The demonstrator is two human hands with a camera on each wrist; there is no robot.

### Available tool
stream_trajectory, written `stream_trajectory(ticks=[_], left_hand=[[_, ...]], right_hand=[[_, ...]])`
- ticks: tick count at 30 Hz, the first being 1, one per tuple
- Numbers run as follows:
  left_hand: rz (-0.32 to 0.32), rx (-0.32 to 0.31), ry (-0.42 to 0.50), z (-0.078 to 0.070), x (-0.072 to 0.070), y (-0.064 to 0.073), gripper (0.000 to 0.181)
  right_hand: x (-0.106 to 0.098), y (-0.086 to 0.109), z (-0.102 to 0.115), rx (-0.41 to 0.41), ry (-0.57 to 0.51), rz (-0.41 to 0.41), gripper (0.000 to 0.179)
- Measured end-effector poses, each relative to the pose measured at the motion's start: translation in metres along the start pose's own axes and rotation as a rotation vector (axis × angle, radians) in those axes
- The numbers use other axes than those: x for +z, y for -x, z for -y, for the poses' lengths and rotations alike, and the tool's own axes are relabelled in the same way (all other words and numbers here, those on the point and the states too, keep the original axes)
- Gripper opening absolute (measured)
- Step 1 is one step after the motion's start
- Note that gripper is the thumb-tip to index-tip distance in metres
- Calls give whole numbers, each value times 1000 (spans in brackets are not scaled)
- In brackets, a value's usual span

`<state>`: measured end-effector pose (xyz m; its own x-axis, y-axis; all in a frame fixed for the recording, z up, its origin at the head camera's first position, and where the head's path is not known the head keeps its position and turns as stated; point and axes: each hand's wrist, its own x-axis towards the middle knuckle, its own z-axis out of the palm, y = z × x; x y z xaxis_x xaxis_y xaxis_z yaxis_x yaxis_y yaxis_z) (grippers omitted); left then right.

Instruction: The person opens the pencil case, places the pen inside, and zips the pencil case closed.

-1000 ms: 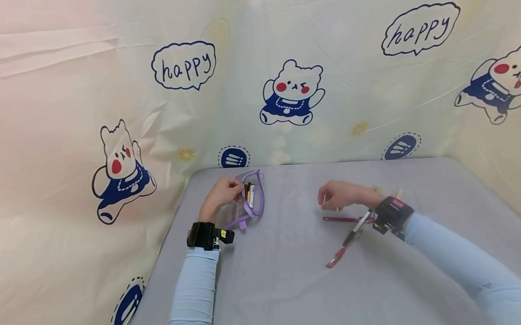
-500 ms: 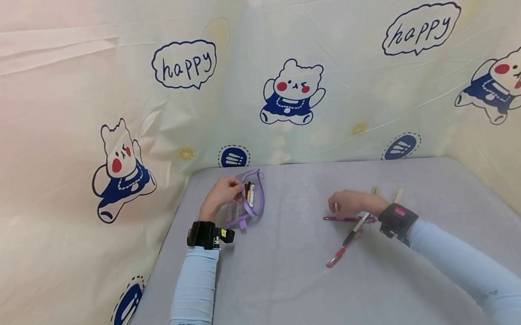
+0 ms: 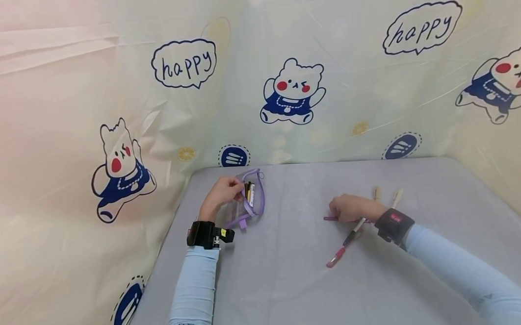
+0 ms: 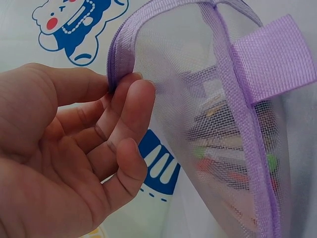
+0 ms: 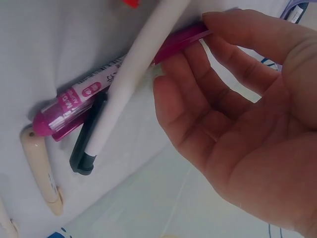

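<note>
My left hand (image 3: 222,191) pinches the purple-trimmed edge of a mesh pencil case (image 4: 242,104) between thumb and fingers, at the back left of the table. Through the mesh, several pens (image 4: 228,148) show inside; in the head view dark, yellow and white ones lie at the opening. On the right side, my right hand (image 3: 351,208) reaches down to the tabletop. In the right wrist view, its thumb and fingers pinch one end of a magenta pen (image 5: 181,42). A white pen with a dark clip (image 5: 129,82) lies across that pen.
Two beige pens (image 3: 377,192) lie partly behind the right forearm. Nearer the front, a pen with a pink end (image 3: 335,257) points toward me. Grey cloth (image 3: 285,289) covers the table, and a printed curtain (image 3: 239,100) hangs behind it.
My right hand has moved a little right and down onto the magenta pen, its fingers now closed at that pen. The left hand and pencil case stay put.
</note>
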<state>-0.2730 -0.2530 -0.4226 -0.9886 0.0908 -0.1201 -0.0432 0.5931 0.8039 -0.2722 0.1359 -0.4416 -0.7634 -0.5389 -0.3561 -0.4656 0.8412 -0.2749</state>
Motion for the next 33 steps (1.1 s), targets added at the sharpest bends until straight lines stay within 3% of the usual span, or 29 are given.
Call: stream_trajectory(ticks=[11, 17, 26, 33], left_hand=[[-3, -6, 8, -3, -1, 1, 23], [-2, -5, 0, -1, 0, 3, 26], [-7, -17, -5, -1, 0, 5, 24], [-4, -11, -2, -2, 1, 2, 24]], right_hand=[[-3, -4, 0, -15, 91, -44, 15], [-9, -9, 2, -29, 37, -129, 8], [-17, -18, 2, -25, -97, -230, 16], [-23, -26, 4, -46, -124, -261, 18]])
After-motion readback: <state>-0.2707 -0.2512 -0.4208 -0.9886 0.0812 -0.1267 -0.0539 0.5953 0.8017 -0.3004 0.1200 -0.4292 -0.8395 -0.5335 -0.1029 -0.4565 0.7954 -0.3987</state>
